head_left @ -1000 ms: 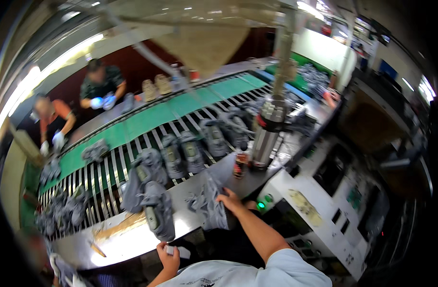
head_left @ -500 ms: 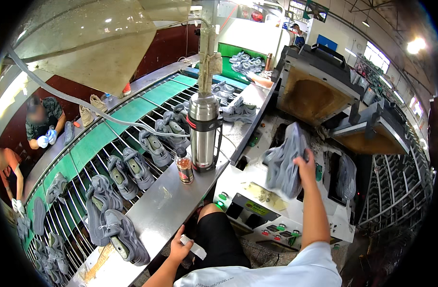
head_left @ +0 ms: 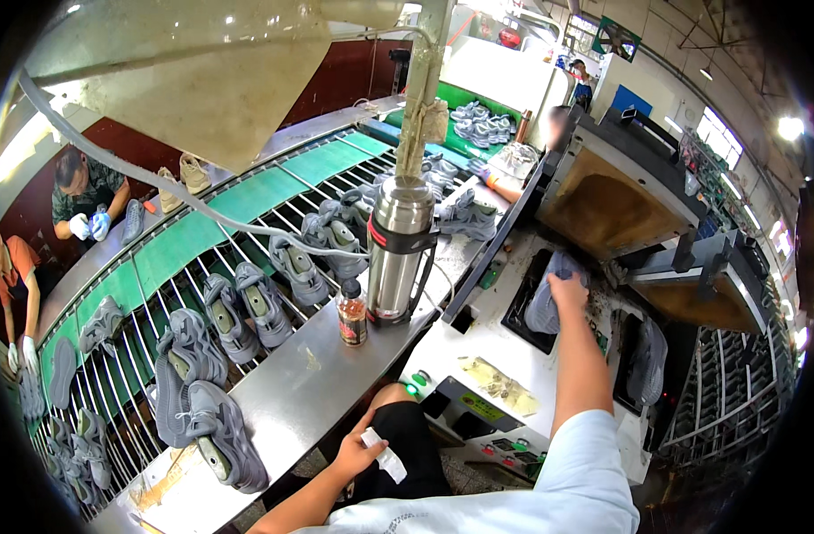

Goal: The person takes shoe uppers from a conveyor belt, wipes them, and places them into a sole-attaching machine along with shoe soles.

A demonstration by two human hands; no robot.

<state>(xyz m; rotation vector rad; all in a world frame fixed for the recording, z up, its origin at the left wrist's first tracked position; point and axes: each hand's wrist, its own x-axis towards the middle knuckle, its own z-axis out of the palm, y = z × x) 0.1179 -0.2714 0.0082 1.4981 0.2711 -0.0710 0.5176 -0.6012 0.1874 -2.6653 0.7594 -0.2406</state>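
Observation:
My right hand (head_left: 571, 292) grips a grey sneaker (head_left: 544, 307) down at the black recess of the near press station. Fingers and hand hide part of the shoe. Above that recess stands a raised press head (head_left: 603, 191) with a brown inner face. In the second recess, to the right, lies another grey sneaker (head_left: 648, 360). My left hand (head_left: 357, 452) is over my dark shorts, closed on a small white strip (head_left: 386, 457) whose material I cannot make out.
On the left, a roller conveyor (head_left: 149, 307) carries several grey shoes. Its metal ledge (head_left: 314, 392) bears a steel thermos (head_left: 398, 254), a small bottle (head_left: 352, 316) and a sneaker (head_left: 225, 436). Two people work beyond it; another person's arm (head_left: 505, 185) reaches in behind the press.
My right hand has carried the grey sneaker from above the machine down to the near recess. My left hand still holds the white strip. The view has shifted slightly.

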